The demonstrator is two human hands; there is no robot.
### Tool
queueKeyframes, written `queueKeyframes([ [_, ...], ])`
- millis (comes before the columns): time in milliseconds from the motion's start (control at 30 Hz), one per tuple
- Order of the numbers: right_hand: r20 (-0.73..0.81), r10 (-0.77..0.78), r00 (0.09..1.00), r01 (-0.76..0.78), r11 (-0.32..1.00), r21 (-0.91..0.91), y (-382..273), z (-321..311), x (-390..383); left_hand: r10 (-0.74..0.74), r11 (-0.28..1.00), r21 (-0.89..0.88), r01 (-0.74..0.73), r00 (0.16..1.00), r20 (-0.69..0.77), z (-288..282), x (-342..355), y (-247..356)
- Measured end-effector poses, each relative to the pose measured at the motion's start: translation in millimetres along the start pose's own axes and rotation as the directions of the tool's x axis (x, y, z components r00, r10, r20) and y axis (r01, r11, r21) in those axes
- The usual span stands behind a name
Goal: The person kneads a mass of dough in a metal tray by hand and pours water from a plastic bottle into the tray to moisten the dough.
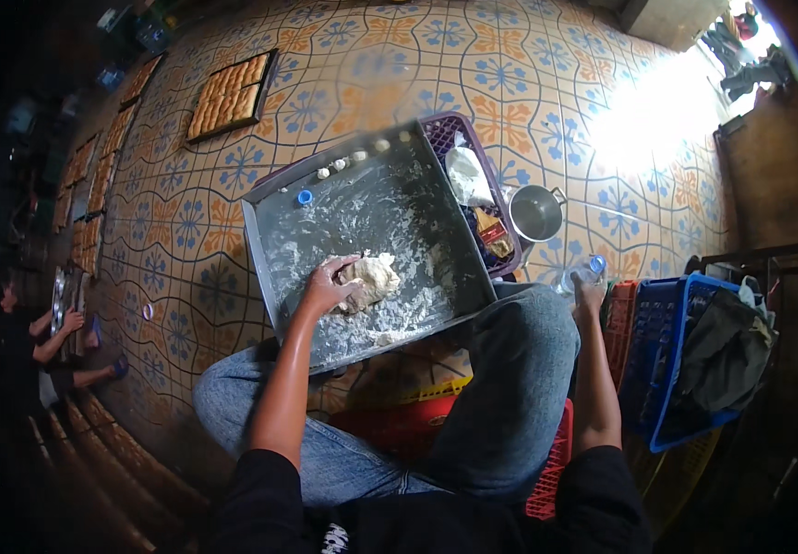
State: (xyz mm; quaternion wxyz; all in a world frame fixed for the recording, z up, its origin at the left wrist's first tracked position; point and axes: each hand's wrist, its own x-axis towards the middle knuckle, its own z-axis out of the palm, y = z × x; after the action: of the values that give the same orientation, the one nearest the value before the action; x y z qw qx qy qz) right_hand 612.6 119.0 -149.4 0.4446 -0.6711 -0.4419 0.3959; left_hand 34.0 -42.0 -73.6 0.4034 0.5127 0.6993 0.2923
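Note:
My left hand (332, 286) grips the left side of a lump of pale, floury dough (371, 281) in a large flour-streaked metal tray (265, 249) across my legs. Along the tray's far edge lie several small dough balls (340, 165), and a small blue cap or ring (306, 198) is near its left side. Out to the right of the tray, my right hand (589, 294) is closed on a clear plastic bottle (570, 279). A purple crate (452, 127) beside the tray holds a white bag (469, 175) and a brush (492, 231).
A steel pot (535, 212) stands on the tiled floor (556, 83). Baked-goods trays (232, 95) lie ahead and left. A co-worker (43, 342) works at the far left. A blue crate with dark cloth (655, 351) is at my right, red crates (556, 462) below me.

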Motion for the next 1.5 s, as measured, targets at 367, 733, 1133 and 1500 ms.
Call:
queueKeyframes([
  [367,-0.114,0.262,0.958,-0.285,0.846,-0.450,214.4,-52.4,-22.8,0.184,0.780,0.608,-0.147,0.983,0.001,91.5,-16.0,55.0],
  [733,-0.170,0.001,0.986,-0.039,0.975,-0.221,94.6,-38.2,-27.7,0.094,0.733,0.671,-0.115,0.993,0.068,46.0,-83.9,47.3],
  [1133,0.591,-0.385,0.709,0.473,0.881,0.007,-319.2,129.2,-99.2,-0.060,0.770,0.630,-0.099,0.972,0.225,24.2,-94.3,39.5],
  [1500,0.944,-0.328,0.016,0.985,0.165,0.041,-137.7,290.4,-227.6,-0.243,0.767,0.632,0.109,0.962,0.129,23.7,-101.3,34.3],
])
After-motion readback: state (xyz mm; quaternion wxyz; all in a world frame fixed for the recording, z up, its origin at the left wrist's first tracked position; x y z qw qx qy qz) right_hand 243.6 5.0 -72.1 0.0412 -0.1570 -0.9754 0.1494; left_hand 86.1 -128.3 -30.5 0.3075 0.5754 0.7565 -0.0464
